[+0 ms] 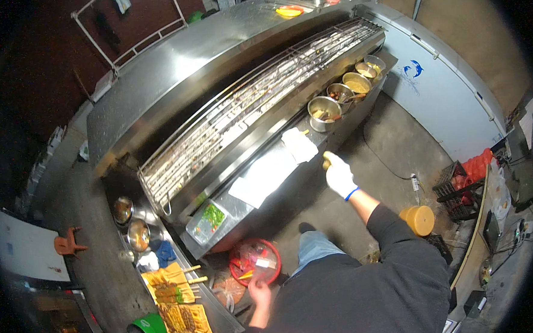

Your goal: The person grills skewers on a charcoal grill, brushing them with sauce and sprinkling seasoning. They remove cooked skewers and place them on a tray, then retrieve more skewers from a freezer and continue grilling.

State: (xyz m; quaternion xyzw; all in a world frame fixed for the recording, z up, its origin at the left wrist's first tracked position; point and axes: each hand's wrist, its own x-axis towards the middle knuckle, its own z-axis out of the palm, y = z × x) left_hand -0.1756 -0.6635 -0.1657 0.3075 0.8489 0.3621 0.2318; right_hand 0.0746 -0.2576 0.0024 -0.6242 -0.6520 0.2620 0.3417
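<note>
My right hand (pixel 338 173), in a white work glove with a blue cuff, is held out beside the steel ledge of a long charcoal grill (pixel 262 94); whether it holds anything is unclear. My bare left hand (pixel 259 290) is low, at the rim of a red plastic basket (pixel 279 274) that contains rubbish, and its grip cannot be made out. On the ledge lie a folded white cloth (pixel 299 145) and white paper (pixel 262 180). Near them stand a steel pot (pixel 322 118), bowls of sauce (pixel 357 83) and a tray of chopped green herbs (pixel 211 219).
Skewers (pixel 179 322) lie on brown paper on a steel side table (pixel 220 320). Metal bowls (pixel 139 235) stand behind them. A white chest freezer (pixel 443 85) borders the grill's far end. A yellow stool (pixel 418 220), a power strip (pixel 414 182) and its cable are at right.
</note>
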